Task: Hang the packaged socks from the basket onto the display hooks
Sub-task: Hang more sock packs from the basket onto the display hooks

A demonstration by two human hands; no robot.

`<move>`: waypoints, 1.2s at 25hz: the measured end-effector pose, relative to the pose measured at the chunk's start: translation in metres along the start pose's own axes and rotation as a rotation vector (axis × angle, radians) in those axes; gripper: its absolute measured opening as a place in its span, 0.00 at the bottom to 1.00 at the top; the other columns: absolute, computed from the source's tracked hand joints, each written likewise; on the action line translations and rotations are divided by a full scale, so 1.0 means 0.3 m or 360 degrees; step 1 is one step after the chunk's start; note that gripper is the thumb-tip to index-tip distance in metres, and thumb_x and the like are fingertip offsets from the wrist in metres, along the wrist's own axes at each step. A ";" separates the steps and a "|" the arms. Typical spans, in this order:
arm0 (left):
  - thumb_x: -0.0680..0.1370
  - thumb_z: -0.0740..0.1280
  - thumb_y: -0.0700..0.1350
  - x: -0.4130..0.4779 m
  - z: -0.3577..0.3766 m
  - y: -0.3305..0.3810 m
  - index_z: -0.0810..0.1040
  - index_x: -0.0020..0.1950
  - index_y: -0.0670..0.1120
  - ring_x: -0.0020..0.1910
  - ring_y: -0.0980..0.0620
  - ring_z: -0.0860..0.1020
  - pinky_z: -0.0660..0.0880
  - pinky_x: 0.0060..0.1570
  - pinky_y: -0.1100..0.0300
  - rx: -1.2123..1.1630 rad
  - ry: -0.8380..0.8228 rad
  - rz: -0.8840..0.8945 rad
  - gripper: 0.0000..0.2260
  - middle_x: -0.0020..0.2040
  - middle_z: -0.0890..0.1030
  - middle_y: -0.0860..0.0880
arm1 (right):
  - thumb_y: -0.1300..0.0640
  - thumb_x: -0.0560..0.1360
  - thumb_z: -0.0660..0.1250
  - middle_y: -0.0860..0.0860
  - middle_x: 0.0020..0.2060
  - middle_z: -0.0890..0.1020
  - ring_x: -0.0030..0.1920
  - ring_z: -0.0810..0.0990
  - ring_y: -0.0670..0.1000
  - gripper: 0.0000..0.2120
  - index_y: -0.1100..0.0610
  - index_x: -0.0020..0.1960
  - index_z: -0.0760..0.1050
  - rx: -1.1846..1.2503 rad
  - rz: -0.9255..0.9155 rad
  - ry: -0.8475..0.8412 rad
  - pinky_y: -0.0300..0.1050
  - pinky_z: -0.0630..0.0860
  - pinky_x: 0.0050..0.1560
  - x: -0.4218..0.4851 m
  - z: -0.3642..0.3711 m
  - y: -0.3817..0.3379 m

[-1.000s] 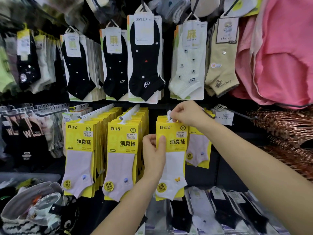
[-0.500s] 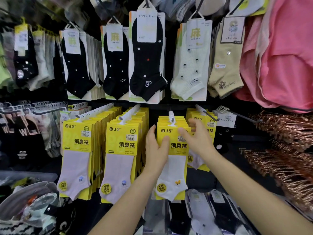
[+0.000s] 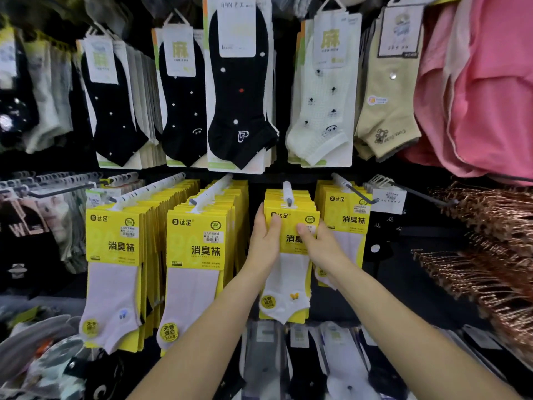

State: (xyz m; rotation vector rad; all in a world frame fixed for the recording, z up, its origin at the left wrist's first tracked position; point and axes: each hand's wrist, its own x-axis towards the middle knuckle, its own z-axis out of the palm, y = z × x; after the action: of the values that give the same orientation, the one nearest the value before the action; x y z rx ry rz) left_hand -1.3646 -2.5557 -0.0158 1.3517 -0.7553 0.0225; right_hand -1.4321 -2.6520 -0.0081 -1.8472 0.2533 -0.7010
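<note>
A stack of yellow-carded white sock packs (image 3: 291,226) hangs on a white display hook (image 3: 287,193) in the middle row. My left hand (image 3: 264,241) grips the stack's left edge, thumb on the front card. My right hand (image 3: 318,243) holds the right edge, thumb lying across the front card. The front pack's white sock (image 3: 285,287) hangs below my hands. More stacks of the same yellow packs hang to the left (image 3: 196,249) and far left (image 3: 115,246), and another to the right (image 3: 346,220). The basket is not clearly in view.
Black, white and beige socks (image 3: 239,90) hang on the row above. Pink garments (image 3: 476,96) hang at upper right. Copper-coloured hangers (image 3: 484,255) jut out at right. An empty hook with a tag (image 3: 388,199) sits right of the yellow packs. Packaged socks (image 3: 331,356) lie below.
My right hand came down from the hook tip to the right edge of the stack. My left hand slid up the left edge. Both now hold the stack.
</note>
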 end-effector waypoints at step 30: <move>0.72 0.70 0.33 -1.382 -0.810 -0.750 0.70 0.67 0.39 0.63 0.43 0.74 0.71 0.58 0.55 0.0743 0.0251 -0.1896 0.24 0.62 0.76 0.40 | 0.60 0.71 0.72 0.52 0.65 0.74 0.62 0.75 0.54 0.32 0.53 0.71 0.63 -0.0427 0.1253 -0.0802 0.40 0.72 0.48 -1.221 0.950 0.883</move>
State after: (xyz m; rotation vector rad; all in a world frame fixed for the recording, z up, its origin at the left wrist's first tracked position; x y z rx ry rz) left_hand -1.4703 -2.2328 -0.4233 2.0392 0.2969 -0.6612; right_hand -1.5210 -2.3525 -0.4417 -1.8942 0.7085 0.3524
